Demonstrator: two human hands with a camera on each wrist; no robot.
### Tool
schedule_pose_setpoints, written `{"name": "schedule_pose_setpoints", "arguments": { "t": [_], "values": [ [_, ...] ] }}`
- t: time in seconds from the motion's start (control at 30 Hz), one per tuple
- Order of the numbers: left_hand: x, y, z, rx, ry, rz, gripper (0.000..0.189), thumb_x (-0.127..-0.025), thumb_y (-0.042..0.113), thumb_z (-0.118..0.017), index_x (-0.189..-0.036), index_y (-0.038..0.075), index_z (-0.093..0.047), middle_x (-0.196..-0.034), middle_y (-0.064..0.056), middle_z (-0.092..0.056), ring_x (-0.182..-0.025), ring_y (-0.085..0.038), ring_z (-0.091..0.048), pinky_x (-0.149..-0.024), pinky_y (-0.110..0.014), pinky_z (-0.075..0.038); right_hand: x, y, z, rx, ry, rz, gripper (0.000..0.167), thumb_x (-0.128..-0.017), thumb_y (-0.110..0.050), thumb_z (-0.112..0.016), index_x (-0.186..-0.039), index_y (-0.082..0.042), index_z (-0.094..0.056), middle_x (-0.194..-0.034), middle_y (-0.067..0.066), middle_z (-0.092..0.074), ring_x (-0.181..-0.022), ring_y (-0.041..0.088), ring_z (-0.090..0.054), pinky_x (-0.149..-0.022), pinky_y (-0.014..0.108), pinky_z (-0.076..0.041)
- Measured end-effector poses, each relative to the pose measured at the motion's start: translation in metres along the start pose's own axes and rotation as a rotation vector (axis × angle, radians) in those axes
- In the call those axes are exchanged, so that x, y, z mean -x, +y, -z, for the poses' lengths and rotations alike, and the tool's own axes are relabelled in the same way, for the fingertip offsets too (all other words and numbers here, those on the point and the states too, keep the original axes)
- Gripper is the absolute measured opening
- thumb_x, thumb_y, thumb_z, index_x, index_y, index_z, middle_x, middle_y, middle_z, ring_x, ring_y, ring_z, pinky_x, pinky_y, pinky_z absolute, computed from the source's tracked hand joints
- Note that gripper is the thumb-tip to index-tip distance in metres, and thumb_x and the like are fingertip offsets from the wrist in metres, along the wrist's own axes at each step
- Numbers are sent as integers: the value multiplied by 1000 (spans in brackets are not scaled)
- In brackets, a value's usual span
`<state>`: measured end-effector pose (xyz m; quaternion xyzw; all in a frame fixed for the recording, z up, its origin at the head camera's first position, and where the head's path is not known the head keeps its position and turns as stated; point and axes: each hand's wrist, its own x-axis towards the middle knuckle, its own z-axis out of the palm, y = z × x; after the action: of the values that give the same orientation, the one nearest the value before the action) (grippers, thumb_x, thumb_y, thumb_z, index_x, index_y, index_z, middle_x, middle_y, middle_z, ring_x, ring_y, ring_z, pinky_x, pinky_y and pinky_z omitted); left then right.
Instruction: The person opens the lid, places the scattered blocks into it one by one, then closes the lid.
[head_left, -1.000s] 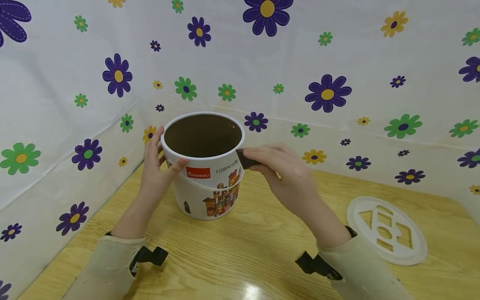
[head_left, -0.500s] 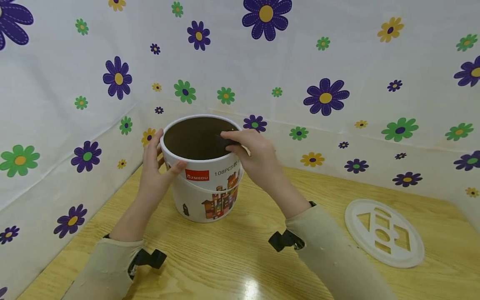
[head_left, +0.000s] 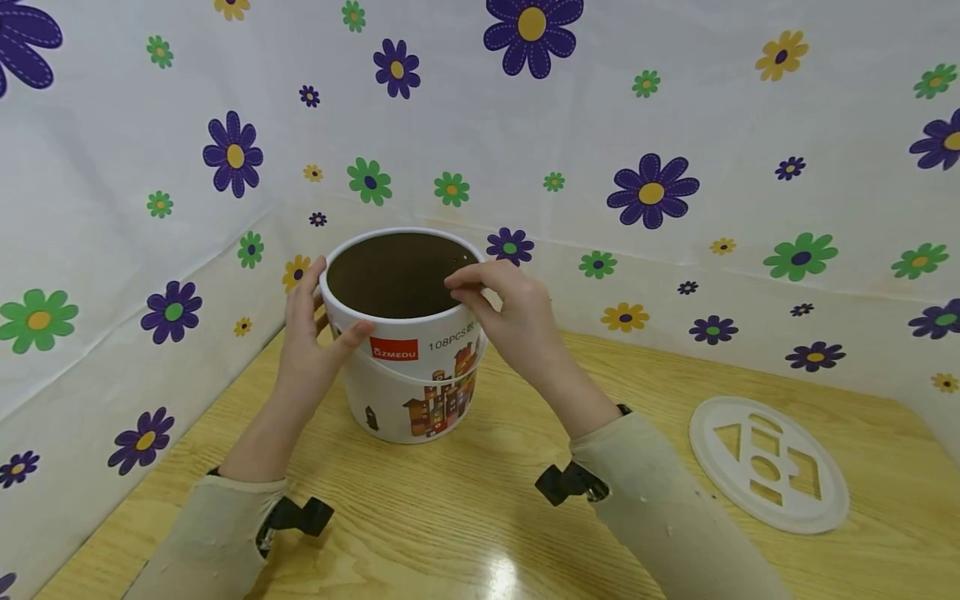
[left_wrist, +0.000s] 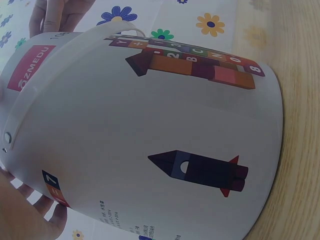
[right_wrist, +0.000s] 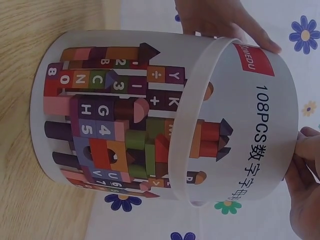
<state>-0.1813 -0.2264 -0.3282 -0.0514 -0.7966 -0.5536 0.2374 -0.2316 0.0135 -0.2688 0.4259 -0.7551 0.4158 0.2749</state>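
Note:
A white bucket (head_left: 390,379) with a printed picture of toy blocks stands upright on the table. My left hand (head_left: 311,350) grips its left side near the rim, thumb on the front and fingers round the side. Over the right part of the rim is my right hand (head_left: 513,312), its fingers loosely bent and the thumb and index tips close together at the mouth. I see nothing between those fingertips. The right wrist view shows this hand (right_wrist: 305,185) beside the bucket's top edge. The bucket's inside is dark and its bottom is hidden.
On the right of the wooden table (head_left: 480,508) lies a round white lid (head_left: 723,479) with shaped cut-outs. A white flowered cloth (head_left: 465,108) hangs behind and to the left. The bucket's thin white handle (head_left: 405,372) hangs down its front.
My right hand moved left from outside the rim to the bucket's mouth with a dark block. The block has gone from its fingers and from sight. My left hand stayed on the bucket.

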Motion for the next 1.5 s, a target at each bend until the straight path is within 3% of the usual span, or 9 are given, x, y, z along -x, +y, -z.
{"name": "schedule_pose_setpoints", "arguments": {
  "t": [0.27, 0.5, 1.03, 1.5],
  "values": [
    [0, -1, 0, -5, 1, -14, 85, -86, 41, -68, -152, 34, -16, -153, 3, -16, -138, -28, -24, -110, -52, -27, 3, 1, 0, 15, 32, -8, 13, -85, -2, -70, -98, -4, -69, -96, 5, -67, -92, 15, -59, -82, 27, -49],
    [0, -1, 0, -8, 4, -12, 84, -86, 42, -68, -152, 34, -16, -153, 3, -16, -138, -28, -24, -109, -52, -27, 8, 3, 1, 16, 52, -66, 26, -86, -8, -71, -110, -2, -65, -110, 8, -64, -105, 19, -55, -92, 28, -46],
    [0, -1, -1, 3, 6, 0, 85, -86, 44, -68, -152, 35, -15, -153, 2, -16, -138, -28, -23, -110, -51, -26, 27, 6, 8, -79, -10, -155, 52, -84, -12, -73, -131, -3, -52, -132, 8, -53, -123, 20, -47, -101, 31, -43],
    [0, -1, 0, -2, 0, -4, 86, -86, 44, -68, -152, 34, -15, -153, 3, -16, -139, -27, -23, -110, -51, -27, 51, 17, 15, -174, -103, -392, 70, -85, -23, -74, -145, -12, -39, -147, 3, -40, -134, 17, -36, -106, 35, -37]
  ]
}}
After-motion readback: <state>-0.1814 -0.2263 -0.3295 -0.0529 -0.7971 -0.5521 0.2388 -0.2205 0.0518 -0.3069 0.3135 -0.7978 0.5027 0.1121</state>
